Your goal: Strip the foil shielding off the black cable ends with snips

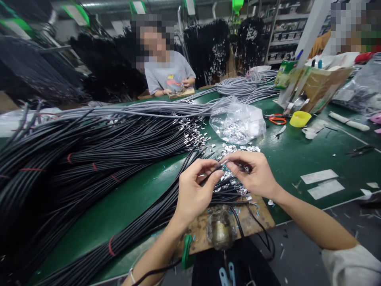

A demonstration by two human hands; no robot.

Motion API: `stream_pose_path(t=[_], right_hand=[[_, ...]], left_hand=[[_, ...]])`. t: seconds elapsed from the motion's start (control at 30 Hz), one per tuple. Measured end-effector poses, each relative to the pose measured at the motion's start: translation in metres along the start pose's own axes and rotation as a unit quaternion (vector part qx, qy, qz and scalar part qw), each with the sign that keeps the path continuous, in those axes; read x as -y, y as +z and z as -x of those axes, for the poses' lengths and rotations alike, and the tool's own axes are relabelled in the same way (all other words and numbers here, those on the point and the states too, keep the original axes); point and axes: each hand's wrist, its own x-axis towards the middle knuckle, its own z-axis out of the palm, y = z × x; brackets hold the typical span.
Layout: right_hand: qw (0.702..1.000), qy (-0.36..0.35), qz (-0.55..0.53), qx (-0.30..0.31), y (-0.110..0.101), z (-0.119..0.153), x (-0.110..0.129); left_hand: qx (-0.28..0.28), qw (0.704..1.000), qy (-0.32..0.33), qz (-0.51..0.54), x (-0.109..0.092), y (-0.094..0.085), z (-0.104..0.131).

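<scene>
Near the middle of the view, my left hand (198, 188) pinches a black cable (212, 171) close to its end. Fingers of my right hand (253, 172) close on the light, stripped tip (224, 162) of the same cable, almost touching my left fingertips. Beneath both hands lies a bundle of black cables (160, 204), tied with a red band (111, 246). Silvery foil scraps (235, 149) are scattered just behind and under my fingers. Below the hands is a wooden board (202, 224) carrying a rounded, plastic-wrapped object (220, 228).
More black cables (133, 143) and long grey cables (143, 108) cover the left and back of the green table (285, 159). Behind are a clear plastic bag (238, 121), orange-handled scissors (276, 119) and a yellow ring (300, 118). Across the table sits a person (169, 71). A green clamp (186, 251) grips the front edge.
</scene>
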Motion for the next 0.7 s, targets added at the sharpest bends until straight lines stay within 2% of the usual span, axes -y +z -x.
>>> stream_pose_path(t=[0.17,0.3,0.5,0.7], right_hand=[[0.999,0.005,0.042,0.006,-0.0002,0.0018,-0.0012],[0.994,0.010,0.095,0.044,-0.0045,0.0007,-0.0003],[0.993,-0.056,0.089,0.047,-0.0028,0.0023,-0.0008],[0.994,-0.064,0.086,0.035,-0.0032,0.0022,-0.0016]], left_hand=[[0.001,0.998,-0.025,0.054,-0.0023,-0.0031,-0.0004],[-0.023,0.995,-0.031,0.090,-0.0061,-0.0075,-0.0004],[-0.029,0.997,0.004,0.068,-0.0052,-0.0092,0.0012],[-0.029,0.998,0.016,0.044,-0.0013,-0.0083,0.0023]])
